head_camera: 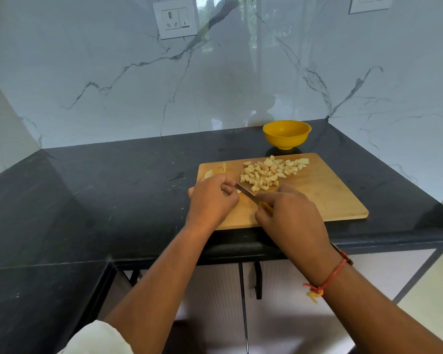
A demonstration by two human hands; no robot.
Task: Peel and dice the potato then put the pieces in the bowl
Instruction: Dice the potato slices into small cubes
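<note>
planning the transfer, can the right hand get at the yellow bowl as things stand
Probably yes: the bowl stands just behind the cutting board, with only the low diced potato pile between. But the right hand grips the knife, so it isn't free.

Bare forearms, knotted red thread bracelet (335,274) on right wrist, white sleeve (100,338) on left arm

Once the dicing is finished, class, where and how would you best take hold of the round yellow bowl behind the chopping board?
Probably its rim: the round yellow bowl stands upright, mouth open, flaring above a narrow foot. Come down from above on its near side, thumb inside and fingers outside, passing over the diced potato pieces on the wooden chopping board.
</note>
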